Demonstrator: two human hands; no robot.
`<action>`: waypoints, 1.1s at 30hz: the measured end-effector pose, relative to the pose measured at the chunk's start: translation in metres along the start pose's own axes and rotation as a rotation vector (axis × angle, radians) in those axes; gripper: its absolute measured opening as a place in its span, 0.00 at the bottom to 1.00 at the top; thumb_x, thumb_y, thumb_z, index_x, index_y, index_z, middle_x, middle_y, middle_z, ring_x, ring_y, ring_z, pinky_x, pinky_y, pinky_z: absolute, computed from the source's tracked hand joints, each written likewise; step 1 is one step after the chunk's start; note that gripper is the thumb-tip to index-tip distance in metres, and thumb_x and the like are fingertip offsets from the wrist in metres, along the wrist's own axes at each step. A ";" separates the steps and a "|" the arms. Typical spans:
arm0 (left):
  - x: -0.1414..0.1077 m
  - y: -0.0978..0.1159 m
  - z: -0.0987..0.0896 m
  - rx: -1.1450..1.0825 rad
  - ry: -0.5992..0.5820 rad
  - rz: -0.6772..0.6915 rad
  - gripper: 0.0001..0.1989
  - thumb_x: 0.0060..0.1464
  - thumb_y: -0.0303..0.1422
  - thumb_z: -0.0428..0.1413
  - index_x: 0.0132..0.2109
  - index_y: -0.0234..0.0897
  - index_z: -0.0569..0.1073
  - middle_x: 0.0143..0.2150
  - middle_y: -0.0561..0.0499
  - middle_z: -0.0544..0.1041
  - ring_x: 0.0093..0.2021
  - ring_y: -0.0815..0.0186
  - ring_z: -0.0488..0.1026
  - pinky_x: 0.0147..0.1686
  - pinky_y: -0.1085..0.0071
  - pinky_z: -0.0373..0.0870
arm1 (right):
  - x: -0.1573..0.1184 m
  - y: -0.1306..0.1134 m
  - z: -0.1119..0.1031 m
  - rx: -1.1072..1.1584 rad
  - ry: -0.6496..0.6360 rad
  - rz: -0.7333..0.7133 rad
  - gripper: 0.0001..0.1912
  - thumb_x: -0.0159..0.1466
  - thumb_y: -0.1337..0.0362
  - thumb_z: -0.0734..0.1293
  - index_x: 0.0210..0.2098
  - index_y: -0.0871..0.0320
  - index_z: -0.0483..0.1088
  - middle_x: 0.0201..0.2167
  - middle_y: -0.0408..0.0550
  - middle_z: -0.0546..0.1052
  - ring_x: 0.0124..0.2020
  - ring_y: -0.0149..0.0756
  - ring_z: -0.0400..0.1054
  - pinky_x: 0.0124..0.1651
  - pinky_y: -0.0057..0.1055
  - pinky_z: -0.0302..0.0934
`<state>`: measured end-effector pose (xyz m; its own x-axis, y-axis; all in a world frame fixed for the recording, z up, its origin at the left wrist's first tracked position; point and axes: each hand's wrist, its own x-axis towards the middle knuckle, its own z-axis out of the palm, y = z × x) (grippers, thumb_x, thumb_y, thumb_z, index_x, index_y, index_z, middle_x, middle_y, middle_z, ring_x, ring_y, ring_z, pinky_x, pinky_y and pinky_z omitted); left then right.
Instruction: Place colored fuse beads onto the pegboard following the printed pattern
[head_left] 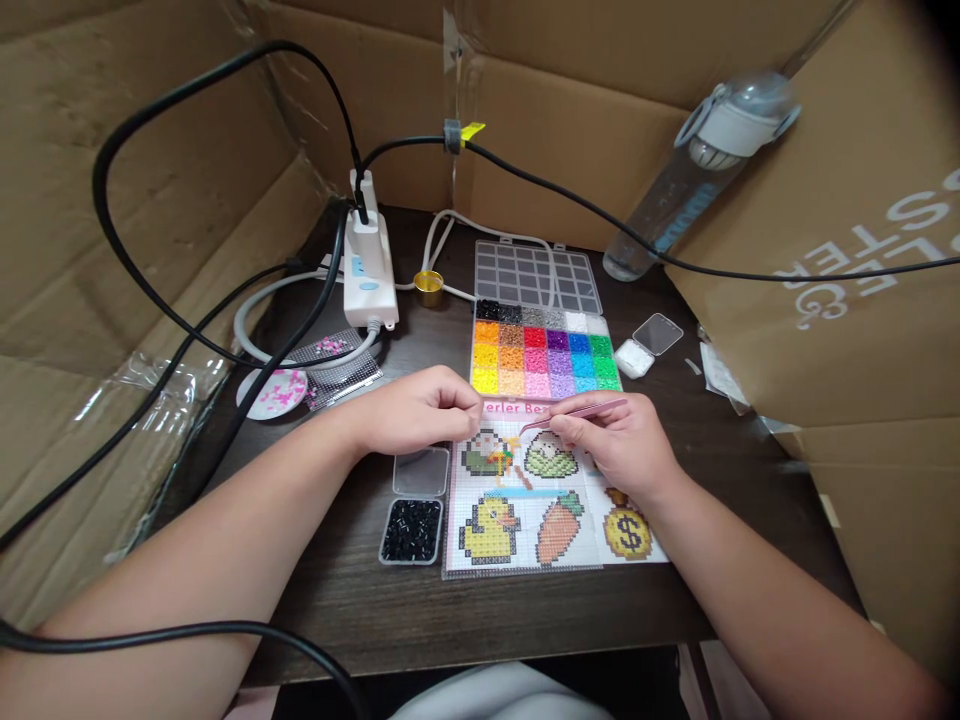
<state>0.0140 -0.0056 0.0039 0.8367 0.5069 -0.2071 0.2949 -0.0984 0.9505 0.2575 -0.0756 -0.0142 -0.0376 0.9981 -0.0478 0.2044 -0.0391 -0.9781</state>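
My right hand [619,440] grips a pair of pink tweezers [581,411], their bent tip pointing left above the printed pattern sheet [529,550]. Opposite it, my left hand [439,405] is closed with curled fingers at the sheet's upper left edge; whatever lies inside the fingers is hidden. Between the hands, small orange, green and brown beads [523,478] lie on the sheet near a bird picture [480,455]. Below are a yellow duck picture [491,532] and a carrot picture [559,530]. A coin picture [628,532] shows near my right wrist.
Behind the sheet stands a bead organizer [474,350] of many colours, its lid [536,275] folded back. Black beads [411,530] fill a small box at left. A white-bead box [635,358], water bottle [675,190], power strip [369,290] and looping black cables [101,190] surround the area.
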 end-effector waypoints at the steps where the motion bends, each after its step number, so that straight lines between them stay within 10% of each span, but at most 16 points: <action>1: 0.000 0.000 0.000 0.001 -0.002 0.000 0.12 0.51 0.31 0.52 0.21 0.36 0.62 0.20 0.57 0.57 0.24 0.72 0.53 0.24 0.72 0.51 | 0.000 0.000 0.000 -0.001 -0.003 -0.001 0.04 0.54 0.64 0.76 0.29 0.57 0.81 0.21 0.46 0.81 0.22 0.31 0.73 0.26 0.27 0.69; 20: -0.001 -0.002 0.000 -0.025 0.001 -0.001 0.13 0.51 0.30 0.53 0.21 0.35 0.62 0.20 0.57 0.57 0.23 0.72 0.53 0.24 0.72 0.49 | 0.000 0.003 0.002 -0.030 -0.018 -0.003 0.04 0.54 0.62 0.76 0.29 0.56 0.81 0.29 0.50 0.84 0.29 0.37 0.78 0.35 0.33 0.74; 33: -0.004 -0.003 0.001 -0.047 0.021 0.017 0.11 0.49 0.31 0.53 0.21 0.35 0.64 0.19 0.58 0.57 0.22 0.73 0.52 0.24 0.73 0.50 | 0.006 -0.006 0.001 -0.027 0.098 -0.033 0.06 0.54 0.60 0.75 0.29 0.56 0.82 0.23 0.48 0.82 0.20 0.32 0.70 0.23 0.29 0.66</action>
<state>0.0100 -0.0087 0.0017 0.8316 0.5232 -0.1862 0.2579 -0.0668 0.9639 0.2548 -0.0696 -0.0085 0.0510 0.9987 0.0056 0.2309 -0.0063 -0.9730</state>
